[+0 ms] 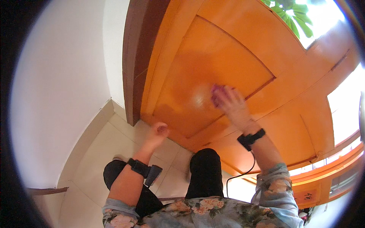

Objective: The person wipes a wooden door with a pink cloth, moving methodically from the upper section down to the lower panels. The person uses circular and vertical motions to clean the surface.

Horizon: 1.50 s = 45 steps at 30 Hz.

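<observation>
My right hand (237,111) presses a purple cloth (217,98) against the recessed panel of an orange wooden door (225,54). The fingers lie spread over the cloth, slightly blurred, near the panel's groove. My left hand (156,136) hangs in front of the door's bottom corner, fingers curled in. A dark reddish patch shows inside its curl, and whether it is a shadow or a small object cannot be made out. Each forearm wears a black strap with a device, the left strap (139,168) and the right strap (251,139).
A dark brown door frame (139,57) borders the door, beside a white wall (68,71) with a beige skirting (85,139). Pale floor tiles (119,145) lie below. My dark-clad knee (205,171) is close to the door. A black cable (241,175) hangs from the right strap. Green leaves (299,17) show outside.
</observation>
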Available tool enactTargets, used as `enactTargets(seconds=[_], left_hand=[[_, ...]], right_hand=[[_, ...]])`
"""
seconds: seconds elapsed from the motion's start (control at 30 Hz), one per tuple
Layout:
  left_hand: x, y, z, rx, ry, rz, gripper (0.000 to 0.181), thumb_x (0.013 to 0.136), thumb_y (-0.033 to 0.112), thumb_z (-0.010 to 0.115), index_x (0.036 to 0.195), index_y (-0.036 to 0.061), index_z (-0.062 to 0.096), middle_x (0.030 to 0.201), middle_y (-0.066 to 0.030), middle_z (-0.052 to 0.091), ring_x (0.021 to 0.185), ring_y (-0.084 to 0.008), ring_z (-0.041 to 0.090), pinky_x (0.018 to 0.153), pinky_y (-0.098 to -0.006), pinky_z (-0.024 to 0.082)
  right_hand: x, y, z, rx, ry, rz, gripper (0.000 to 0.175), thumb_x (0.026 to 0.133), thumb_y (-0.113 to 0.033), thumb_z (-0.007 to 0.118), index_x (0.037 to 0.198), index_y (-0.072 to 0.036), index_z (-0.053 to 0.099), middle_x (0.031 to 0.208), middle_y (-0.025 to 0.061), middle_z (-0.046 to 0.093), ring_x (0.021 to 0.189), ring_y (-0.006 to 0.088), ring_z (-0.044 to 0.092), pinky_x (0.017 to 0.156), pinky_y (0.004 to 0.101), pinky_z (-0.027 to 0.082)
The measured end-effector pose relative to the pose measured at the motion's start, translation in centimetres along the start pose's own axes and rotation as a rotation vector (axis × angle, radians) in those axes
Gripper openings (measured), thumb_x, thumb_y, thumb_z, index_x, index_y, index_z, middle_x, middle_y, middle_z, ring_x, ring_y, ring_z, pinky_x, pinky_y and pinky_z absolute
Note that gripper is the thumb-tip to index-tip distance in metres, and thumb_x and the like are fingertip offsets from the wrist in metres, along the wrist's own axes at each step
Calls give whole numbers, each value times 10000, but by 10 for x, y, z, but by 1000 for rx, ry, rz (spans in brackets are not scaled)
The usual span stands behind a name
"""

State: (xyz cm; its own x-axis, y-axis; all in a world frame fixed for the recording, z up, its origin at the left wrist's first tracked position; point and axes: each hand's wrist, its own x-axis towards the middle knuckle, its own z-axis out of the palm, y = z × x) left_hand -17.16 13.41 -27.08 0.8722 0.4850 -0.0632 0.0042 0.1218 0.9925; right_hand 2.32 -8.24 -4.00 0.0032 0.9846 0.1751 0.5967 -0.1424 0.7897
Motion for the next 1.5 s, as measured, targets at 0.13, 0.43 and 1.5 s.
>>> enactTargets(seconds=[0.13,0.43,1.5], left_hand=[[5,-6,0,91,0,36,219,820,74,690,1019,64,597,927,-75,632,861,-163,611,758,-307,509],[5,-3,-8,250,102,159,218,839,72,664,1049,67,605,968,-67,654,915,-192,623,823,-318,508],[-5,0,8,335,-78,200,238,787,155,716,964,36,610,878,-148,640,822,-285,645,711,-380,519]], right_hand=[[-1,72,-71,-61,54,256,438,766,-122,614,1203,-155,595,1385,76,440,1272,332,393,1032,487,334],[-9,51,-55,-13,-15,208,496,746,-140,633,1237,-159,567,1321,96,451,1239,333,389,1024,490,314],[26,19,-27,34,-48,244,408,836,-153,512,1243,-144,550,1299,50,494,1178,286,463,916,454,413]])
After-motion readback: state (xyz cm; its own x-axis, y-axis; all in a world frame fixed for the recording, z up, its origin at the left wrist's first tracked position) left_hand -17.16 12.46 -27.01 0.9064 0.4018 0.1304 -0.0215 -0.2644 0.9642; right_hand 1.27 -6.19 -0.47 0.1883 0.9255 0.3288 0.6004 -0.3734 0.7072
